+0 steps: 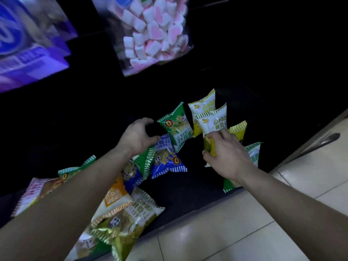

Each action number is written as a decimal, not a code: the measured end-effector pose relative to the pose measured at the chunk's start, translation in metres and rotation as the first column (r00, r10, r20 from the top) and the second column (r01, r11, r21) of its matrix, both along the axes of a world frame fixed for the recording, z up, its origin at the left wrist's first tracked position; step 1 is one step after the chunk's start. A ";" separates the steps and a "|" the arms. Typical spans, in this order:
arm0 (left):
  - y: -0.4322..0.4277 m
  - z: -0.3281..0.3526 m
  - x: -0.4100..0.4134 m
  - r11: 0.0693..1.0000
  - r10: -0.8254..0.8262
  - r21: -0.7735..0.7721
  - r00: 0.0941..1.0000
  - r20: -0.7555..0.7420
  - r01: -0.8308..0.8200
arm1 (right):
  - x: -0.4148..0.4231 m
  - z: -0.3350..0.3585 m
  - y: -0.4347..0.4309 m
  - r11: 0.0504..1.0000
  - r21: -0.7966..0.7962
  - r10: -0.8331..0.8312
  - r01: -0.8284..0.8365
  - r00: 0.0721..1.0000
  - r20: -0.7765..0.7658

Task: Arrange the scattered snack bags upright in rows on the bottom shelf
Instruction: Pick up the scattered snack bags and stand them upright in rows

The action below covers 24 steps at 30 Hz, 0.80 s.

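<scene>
Right hand (227, 155) in curled grip on yellow-white bag (213, 124)

Green striped-edge snack bag (176, 127), blue bag (168, 161), white-and-yellow bags (213, 121), pink-and-white marshmallows (154, 29), purple boxes (28, 53)

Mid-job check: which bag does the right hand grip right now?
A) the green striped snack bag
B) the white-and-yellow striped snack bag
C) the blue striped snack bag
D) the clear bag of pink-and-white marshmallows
B: the right hand curls its fingers and thumb round the lower, yellow end of the front white-and-yellow striped snack bag, towards the right of the dark bottom shelf.
</scene>
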<state>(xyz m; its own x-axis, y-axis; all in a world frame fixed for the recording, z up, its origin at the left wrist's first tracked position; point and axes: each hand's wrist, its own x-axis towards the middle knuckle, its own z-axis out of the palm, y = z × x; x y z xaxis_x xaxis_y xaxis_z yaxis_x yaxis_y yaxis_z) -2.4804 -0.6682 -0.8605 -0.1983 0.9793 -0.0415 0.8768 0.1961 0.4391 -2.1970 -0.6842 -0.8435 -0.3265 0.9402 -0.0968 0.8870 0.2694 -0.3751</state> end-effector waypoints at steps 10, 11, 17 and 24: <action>-0.077 -0.016 -0.026 0.992 -0.069 -0.114 0.987 -0.142 0.053 | -0.047 -0.023 -0.016 0.953 -0.167 0.273 -0.254 0.956 0.104; -0.077 -0.019 -0.029 0.993 -0.070 -0.103 0.988 -0.139 0.056 | -0.055 -0.031 -0.013 0.942 -0.218 0.287 -0.257 0.950 0.122; -0.069 -0.031 -0.048 0.994 -0.102 -0.063 0.983 -0.154 0.093 | -0.096 -0.100 0.009 0.902 -0.432 0.055 -0.006 0.993 0.100; -0.060 -0.059 -0.045 0.997 -0.079 -0.026 0.995 -0.056 0.078 | -0.113 -0.136 0.007 0.890 -0.441 -0.168 0.115 0.982 -0.083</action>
<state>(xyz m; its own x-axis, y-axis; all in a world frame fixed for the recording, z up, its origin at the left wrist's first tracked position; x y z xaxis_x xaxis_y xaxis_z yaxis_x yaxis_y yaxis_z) -2.5253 -0.7286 -0.9193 -0.1235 0.9908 -0.0554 0.9133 0.1354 0.3842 -2.3103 -0.6774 -0.9800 -0.2268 0.8508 -0.4741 0.8467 -0.0683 -0.5277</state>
